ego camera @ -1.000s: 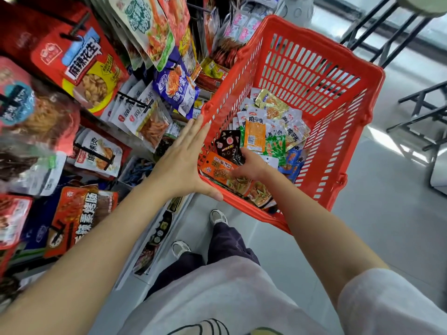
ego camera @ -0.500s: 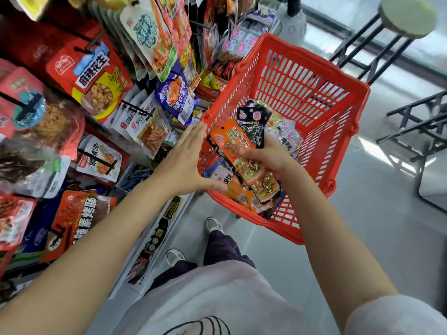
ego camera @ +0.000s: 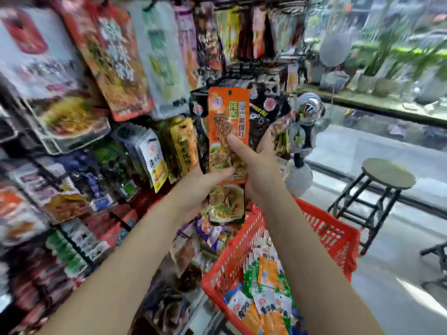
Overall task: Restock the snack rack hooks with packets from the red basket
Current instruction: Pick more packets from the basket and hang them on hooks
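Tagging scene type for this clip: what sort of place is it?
Most likely a small shop or convenience store: snack packets hang on a rack, a red basket holds more, and both hands, left hand and right hand, hold up orange packets.

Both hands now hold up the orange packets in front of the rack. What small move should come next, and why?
Probably separate the front orange packet with the left hand while the right hand keeps its grip on the bunch. Several packets, black ones included, are fanned together, and the hang hole at the top is free.
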